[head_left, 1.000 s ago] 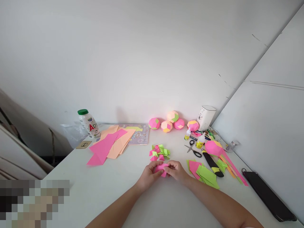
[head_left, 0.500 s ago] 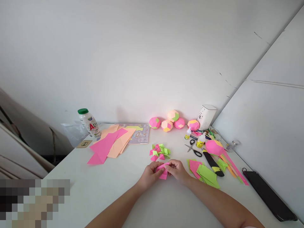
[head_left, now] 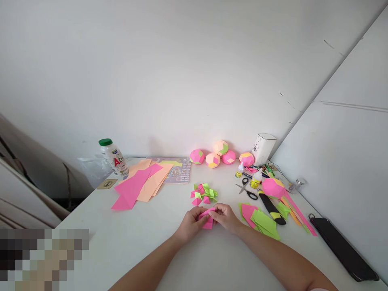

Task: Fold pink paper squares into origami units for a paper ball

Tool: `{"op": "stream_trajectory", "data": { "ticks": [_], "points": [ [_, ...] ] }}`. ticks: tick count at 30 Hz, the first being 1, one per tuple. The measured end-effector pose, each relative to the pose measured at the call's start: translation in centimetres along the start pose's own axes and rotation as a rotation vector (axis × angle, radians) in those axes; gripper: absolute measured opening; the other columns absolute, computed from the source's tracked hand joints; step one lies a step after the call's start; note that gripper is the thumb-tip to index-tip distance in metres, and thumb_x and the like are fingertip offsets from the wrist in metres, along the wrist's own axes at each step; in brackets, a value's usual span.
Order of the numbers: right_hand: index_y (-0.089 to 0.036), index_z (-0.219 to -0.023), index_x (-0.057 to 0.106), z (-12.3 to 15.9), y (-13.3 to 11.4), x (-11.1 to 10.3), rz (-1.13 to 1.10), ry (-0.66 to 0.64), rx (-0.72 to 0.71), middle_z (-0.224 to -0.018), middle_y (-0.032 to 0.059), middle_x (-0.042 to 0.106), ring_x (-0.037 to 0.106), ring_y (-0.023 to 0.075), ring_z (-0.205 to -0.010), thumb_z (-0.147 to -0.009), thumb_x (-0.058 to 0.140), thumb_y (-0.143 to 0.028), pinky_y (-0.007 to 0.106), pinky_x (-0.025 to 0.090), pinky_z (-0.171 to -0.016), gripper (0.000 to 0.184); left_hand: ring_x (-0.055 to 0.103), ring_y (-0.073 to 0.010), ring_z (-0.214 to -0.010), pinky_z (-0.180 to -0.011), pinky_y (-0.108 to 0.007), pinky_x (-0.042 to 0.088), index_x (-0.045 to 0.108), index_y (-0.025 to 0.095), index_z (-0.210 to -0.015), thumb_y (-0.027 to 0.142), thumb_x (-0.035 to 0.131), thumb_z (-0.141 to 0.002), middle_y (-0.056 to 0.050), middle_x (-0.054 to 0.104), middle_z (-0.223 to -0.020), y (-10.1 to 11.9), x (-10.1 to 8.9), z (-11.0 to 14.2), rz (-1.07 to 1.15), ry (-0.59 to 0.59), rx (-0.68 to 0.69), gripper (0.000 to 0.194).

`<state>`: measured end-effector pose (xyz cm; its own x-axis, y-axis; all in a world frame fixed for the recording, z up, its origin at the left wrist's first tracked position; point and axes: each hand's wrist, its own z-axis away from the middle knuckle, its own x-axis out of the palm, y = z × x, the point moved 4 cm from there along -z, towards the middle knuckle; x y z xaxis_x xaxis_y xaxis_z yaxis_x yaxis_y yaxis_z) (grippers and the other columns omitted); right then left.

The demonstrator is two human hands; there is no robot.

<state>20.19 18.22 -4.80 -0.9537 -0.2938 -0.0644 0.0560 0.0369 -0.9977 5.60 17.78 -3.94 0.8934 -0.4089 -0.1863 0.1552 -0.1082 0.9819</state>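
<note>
Between my two hands is a small piece of pink paper [head_left: 207,224], with its upper edge folded over. My left hand [head_left: 193,220] pinches its left side, thumb on the front. On the right side, my right hand [head_left: 224,217] grips the fold with thumb and fingers close to the left thumb. Some fingertips are hidden behind the paper. Just beyond the hands lies a small heap of folded green and pink paper pieces [head_left: 205,193]. To the right of my right hand are stacked green paper sheets [head_left: 265,223] with a pink one among them.
Scissors [head_left: 247,190], glue bottles [head_left: 256,178] and a black-and-yellow cutter [head_left: 272,208] lie at the right. Paper balls [head_left: 213,160] line the wall. Large pink and peach sheets [head_left: 133,188] and a white bottle [head_left: 113,157] stand left. A black phone-like object [head_left: 342,248] lies far right.
The right thumb and fingers have shifted slightly left along the paper's top edge, which looks folded a little further over. Everything else on the table stays put.
</note>
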Motion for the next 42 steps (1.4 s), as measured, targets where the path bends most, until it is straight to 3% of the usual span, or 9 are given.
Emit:
{"op": "stream_trajectory", "data": {
  "ticks": [16, 30, 42],
  "points": [
    [-0.014, -0.071, 0.055, -0.10, -0.03, 0.05, 0.008, -0.008, -0.001, -0.059, -0.0022, 0.055, 0.054, 0.0110, -0.053, -0.075, 0.061, -0.036, 0.023, 0.043, -0.051, 0.024, 0.056, -0.0189, -0.079, -0.068, -0.029, 0.044, 0.065, 0.016, -0.092, 0.042, 0.050, -0.079, -0.005, 0.064, -0.085, 0.07, -0.02, 0.01, -0.023, 0.000, -0.001, 0.032],
    [-0.015, -0.071, 0.055, -0.17, 0.23, 0.00, -0.024, -0.021, 0.006, -0.059, -0.0025, 0.055, 0.053, 0.0109, -0.054, -0.076, 0.061, -0.039, 0.024, 0.044, -0.054, 0.025, 0.060, -0.0202, -0.082, -0.070, -0.029, 0.047, 0.058, 0.018, -0.115, 0.041, 0.050, -0.082, -0.006, 0.068, -0.093, 0.59, 0.29, 0.14, 0.109, -0.068, -0.001, 0.042],
    [-0.015, -0.071, 0.056, -0.12, -0.03, 0.04, -0.026, -0.012, 0.024, -0.060, -0.0020, 0.056, 0.054, 0.0115, -0.054, -0.073, 0.062, -0.044, 0.025, 0.045, -0.053, 0.029, 0.060, -0.0202, -0.079, -0.066, -0.028, 0.047, 0.060, 0.016, -0.113, 0.046, 0.051, -0.080, -0.007, 0.068, -0.091, 0.57, 0.31, 0.21, 0.098, -0.060, -0.042, 0.045]
  ]
}}
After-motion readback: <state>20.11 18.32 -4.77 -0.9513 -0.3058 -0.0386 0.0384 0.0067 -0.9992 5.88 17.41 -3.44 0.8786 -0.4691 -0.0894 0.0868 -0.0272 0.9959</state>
